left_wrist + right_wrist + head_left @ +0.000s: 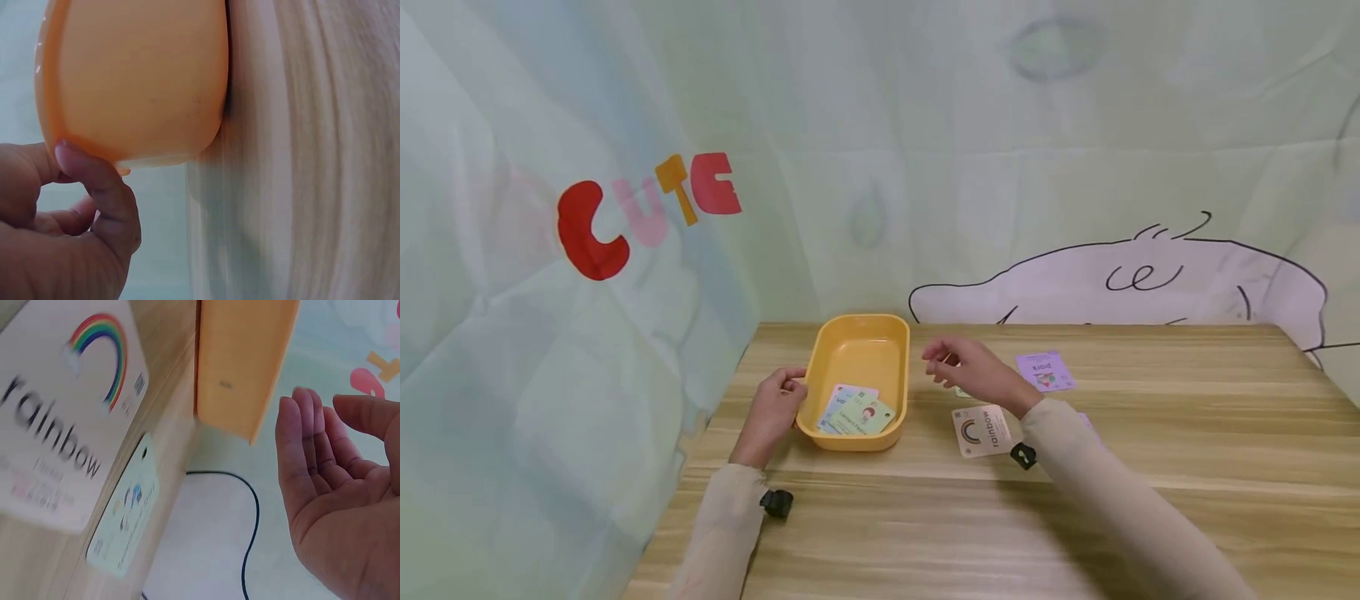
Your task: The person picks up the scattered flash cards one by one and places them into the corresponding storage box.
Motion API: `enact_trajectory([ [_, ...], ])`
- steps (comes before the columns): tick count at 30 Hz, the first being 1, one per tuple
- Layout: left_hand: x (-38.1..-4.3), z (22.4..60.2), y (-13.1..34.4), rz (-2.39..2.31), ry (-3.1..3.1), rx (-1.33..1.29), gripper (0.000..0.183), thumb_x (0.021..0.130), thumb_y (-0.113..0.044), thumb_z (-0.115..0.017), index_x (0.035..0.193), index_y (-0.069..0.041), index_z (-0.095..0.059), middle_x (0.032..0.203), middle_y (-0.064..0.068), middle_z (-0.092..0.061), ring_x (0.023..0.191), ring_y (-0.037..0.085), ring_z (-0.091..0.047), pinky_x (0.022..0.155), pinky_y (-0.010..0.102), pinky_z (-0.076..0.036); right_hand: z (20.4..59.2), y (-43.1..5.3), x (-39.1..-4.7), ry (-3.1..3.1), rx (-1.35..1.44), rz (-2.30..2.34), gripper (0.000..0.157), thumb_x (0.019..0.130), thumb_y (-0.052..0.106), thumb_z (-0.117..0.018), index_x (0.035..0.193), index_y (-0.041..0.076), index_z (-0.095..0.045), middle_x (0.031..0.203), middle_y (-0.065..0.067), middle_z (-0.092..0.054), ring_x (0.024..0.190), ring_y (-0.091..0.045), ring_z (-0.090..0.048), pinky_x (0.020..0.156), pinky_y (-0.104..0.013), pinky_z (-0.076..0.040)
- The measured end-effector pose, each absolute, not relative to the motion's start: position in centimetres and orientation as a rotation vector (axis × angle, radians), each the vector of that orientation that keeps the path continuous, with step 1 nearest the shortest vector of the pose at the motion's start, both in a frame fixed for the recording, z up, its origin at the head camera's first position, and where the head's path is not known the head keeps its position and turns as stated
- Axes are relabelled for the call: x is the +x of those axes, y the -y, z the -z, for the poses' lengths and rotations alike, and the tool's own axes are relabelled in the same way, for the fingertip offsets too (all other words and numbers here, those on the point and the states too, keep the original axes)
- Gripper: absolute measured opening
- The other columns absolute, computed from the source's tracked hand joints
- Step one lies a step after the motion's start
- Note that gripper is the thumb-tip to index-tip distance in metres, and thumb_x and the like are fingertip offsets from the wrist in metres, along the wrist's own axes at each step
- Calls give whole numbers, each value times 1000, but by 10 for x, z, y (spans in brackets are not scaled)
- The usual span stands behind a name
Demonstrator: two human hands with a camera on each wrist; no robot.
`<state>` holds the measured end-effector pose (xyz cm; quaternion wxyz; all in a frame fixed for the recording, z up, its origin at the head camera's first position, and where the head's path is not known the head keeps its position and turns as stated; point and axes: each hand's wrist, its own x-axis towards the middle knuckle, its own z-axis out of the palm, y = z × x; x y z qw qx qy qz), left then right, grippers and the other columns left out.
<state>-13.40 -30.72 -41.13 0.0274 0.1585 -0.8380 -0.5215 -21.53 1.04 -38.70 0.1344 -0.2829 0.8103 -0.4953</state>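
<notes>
A yellow plastic tray [891, 392] stands on the table, with a light green card [868, 417] lying over pale blue card material near its front end. My left hand [775, 408] pinches the tray's left rim; in the left wrist view its fingers [103, 187] are at the rim. To the right of the tray my right hand [966, 367] is held above the table, holding nothing. Its fingers [290, 444] are slightly bent, with the thumb apart. Below it lies a rainbow card [981, 431], and a pale green card [128, 512] is partly hidden in the head view.
A purple park card [1047, 372] lies farther right, and another purple card [1090, 427] is mostly behind the right sleeve. The wooden table [880, 525] meets a printed cloth backdrop [850, 125] at the back and left.
</notes>
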Motion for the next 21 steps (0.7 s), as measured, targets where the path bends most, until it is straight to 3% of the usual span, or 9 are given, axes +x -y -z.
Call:
enact_trajectory([
  [3,-134,412,308,1612,2585,480,38,101,-15,-49,137,-7,-55,106,13,-51,77,23,-54,58,25,-50,386,-21,-214,-2354,-831,1421,16,100,9,-61,115,4,-63,104,-16,-67,92,-31,-67,77,-35,-59],
  [8,-134,413,308,1615,2590,468,38,101,-15,-49,137,-7,-55,105,12,-51,75,22,-54,58,26,-50,387,-39,-209,-2387,-834,1403,16,99,8,-61,114,3,-63,104,-16,-68,91,-35,-67,76,-37,-60],
  [16,-135,413,309,1608,2585,465,38,101,-15,-49,137,-6,-55,104,12,-52,73,21,-54,57,26,-51,388,-78,-200,-2481,-830,1359,15,97,5,-62,112,1,-64,103,-18,-69,89,-30,-67,75,-30,-58],
  [21,-134,412,308,1613,2585,454,38,101,-14,-49,138,-5,-54,106,13,-52,73,21,-54,57,26,-50,388,-102,-194,-2521,-806,1341,15,97,6,-64,111,0,-64,101,-19,-69,90,-33,-67,74,-28,-57],
])
